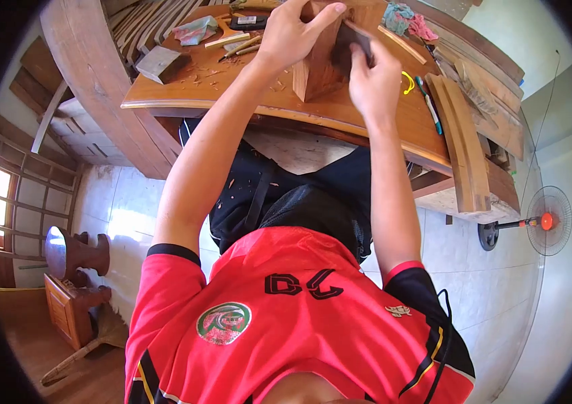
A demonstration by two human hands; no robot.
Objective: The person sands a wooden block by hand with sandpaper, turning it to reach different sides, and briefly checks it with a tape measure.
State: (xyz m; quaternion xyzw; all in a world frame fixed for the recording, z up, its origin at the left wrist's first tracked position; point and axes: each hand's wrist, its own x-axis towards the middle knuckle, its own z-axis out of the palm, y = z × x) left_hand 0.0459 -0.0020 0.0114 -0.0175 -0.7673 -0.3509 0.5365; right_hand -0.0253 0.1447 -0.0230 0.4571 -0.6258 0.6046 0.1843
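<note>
My left hand [294, 34] grips a reddish-brown wooden piece [314, 77] near its top, thumb stretched over the upper edge and the other fingers partly hidden. The piece stands upright on the wooden table [198, 91], close to its front edge. Against its right side, my right hand [375, 79] is closed on a thin dark flat piece [357, 34], with the thumb pressed on its face. Curled wood shavings [215, 73] lie on the tabletop left of the wooden piece.
On the table lie a wood block [163, 64], a brush [227, 35], a yellow loop [407, 83] and a teal-and-white pen-like tool [429, 108]. Curved wooden boards [458, 141] stand at the right. A fan [546, 221] stands beyond them.
</note>
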